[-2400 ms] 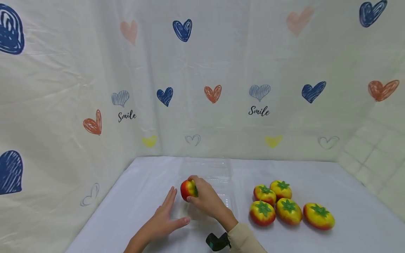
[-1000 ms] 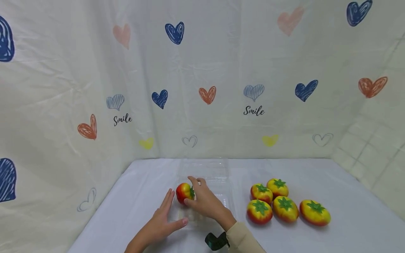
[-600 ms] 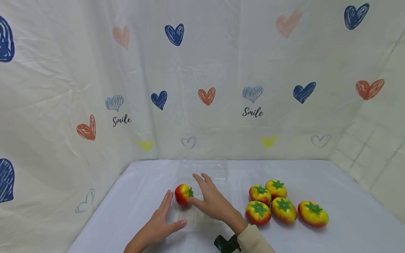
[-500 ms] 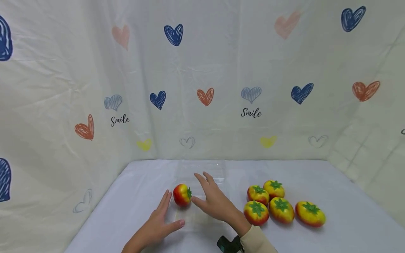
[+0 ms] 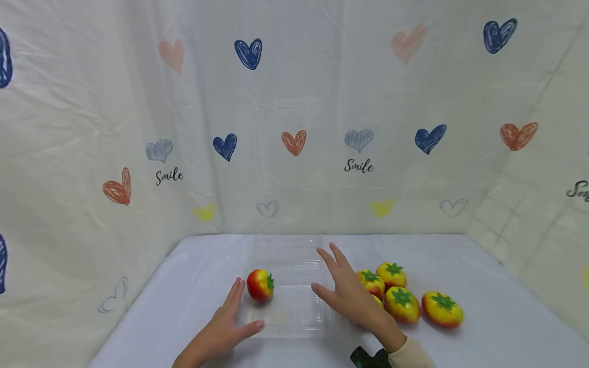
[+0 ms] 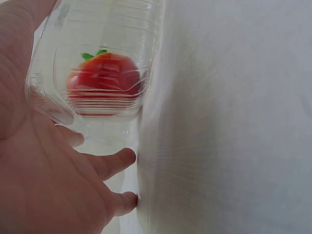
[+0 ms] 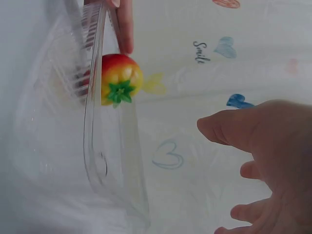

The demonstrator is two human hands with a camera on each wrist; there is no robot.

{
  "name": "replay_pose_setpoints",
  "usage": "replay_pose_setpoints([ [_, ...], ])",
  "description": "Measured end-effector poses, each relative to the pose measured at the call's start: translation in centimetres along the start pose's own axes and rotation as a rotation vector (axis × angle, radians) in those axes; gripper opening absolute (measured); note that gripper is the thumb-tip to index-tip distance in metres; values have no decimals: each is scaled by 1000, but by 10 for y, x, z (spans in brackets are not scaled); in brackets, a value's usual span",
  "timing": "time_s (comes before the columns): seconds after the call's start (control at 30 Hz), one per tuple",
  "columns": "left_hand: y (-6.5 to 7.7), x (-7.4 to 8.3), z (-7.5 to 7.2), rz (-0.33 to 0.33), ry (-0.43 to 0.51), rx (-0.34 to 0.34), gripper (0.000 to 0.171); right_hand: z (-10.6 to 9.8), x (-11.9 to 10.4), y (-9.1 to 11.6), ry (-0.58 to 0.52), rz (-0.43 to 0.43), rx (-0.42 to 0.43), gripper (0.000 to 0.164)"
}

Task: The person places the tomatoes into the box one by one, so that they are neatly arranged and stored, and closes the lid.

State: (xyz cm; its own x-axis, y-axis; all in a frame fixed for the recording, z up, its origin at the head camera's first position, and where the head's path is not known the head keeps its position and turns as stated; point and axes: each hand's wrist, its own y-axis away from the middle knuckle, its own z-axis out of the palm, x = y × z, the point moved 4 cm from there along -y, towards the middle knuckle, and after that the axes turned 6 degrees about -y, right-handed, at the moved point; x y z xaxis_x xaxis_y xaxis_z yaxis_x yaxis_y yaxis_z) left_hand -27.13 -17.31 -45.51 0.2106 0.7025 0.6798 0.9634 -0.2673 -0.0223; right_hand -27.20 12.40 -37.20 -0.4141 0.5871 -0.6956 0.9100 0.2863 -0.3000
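Note:
A clear plastic clamshell container stands on the table with its lid folded back. Inside, at the left, lies one red-and-yellow tomato-like fruit with green leaves, turned to the right. My left hand rests at the container's left side, fingers straight and thumb along the front edge. In the left wrist view the fruit shows through the clear wall. My right hand is at the container's right side, its fingers spread and holding nothing. From the right wrist the fruit appears over the rim.
Several similar fruits are grouped on the white table to the right, partly behind my right hand. A dark wrist device is on the right wrist. A curtain with printed hearts hangs behind.
My right hand has let go of the fruit in the container and moved right, with its fingers spreading. The fruit stays at the left of the container. My left hand holds its place.

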Motion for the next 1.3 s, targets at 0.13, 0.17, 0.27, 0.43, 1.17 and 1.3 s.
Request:
replay_pose_setpoints([
  [0.13,0,0,-2,-10,-6,0,114,-18,9,10,43,31,3,80],
  [0.17,0,0,-3,-11,-5,0,114,-23,11,13,71,41,8,81],
  [0.27,-2,-1,0,-7,-5,-2,113,-40,20,21,165,45,47,82],
  [0.43,-3,-2,4,-9,-1,-10,113,-74,41,39,238,44,91,86],
  [1.17,0,2,-1,17,3,-15,113,-143,130,86,58,219,-48,100],
  [1.3,1,0,1,8,14,-13,112,-147,143,92,45,240,-87,102],
])
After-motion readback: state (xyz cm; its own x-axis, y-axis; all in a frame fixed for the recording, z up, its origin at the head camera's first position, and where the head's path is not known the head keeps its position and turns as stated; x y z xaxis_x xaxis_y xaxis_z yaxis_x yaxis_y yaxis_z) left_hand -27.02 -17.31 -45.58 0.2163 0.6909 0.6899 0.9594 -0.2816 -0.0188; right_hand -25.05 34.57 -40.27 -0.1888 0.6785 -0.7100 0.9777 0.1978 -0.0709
